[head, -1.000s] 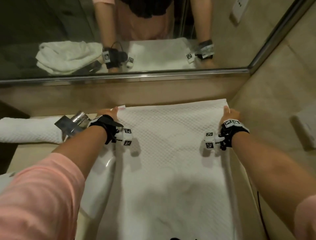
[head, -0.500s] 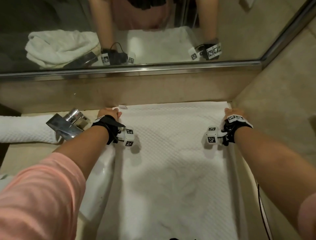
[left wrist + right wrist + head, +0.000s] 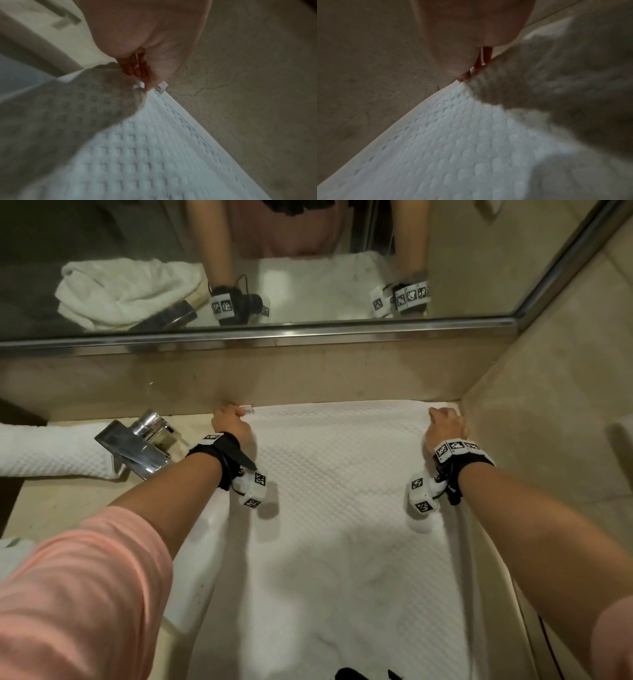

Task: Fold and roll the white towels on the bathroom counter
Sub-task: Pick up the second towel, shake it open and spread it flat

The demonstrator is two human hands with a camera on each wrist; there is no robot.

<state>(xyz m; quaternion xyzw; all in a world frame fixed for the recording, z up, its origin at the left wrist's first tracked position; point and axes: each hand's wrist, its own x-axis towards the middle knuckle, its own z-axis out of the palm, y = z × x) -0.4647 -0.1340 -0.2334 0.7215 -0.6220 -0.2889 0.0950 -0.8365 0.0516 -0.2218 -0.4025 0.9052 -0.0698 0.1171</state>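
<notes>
A white waffle-weave towel (image 3: 339,508) lies spread flat on the counter, its far edge against the back wall. My left hand (image 3: 230,421) pinches the far left corner beside a small red-and-white label (image 3: 161,88); thumb and fingers close on the hem (image 3: 142,86). My right hand (image 3: 445,422) pinches the far right corner by the side wall, fingers curled on the edge (image 3: 465,78). A second white towel (image 3: 51,451), folded long, lies to the left behind the tap.
A chrome tap (image 3: 137,443) stands left of my left wrist over the white basin (image 3: 202,559). The mirror (image 3: 308,251) runs along the back, showing a crumpled towel. Beige stone walls (image 3: 548,422) close in behind and on the right.
Both hands have kept their grip on the far corners, holding the towel's far edge at the back wall. The head view has tilted slightly; the towel lies much the same.
</notes>
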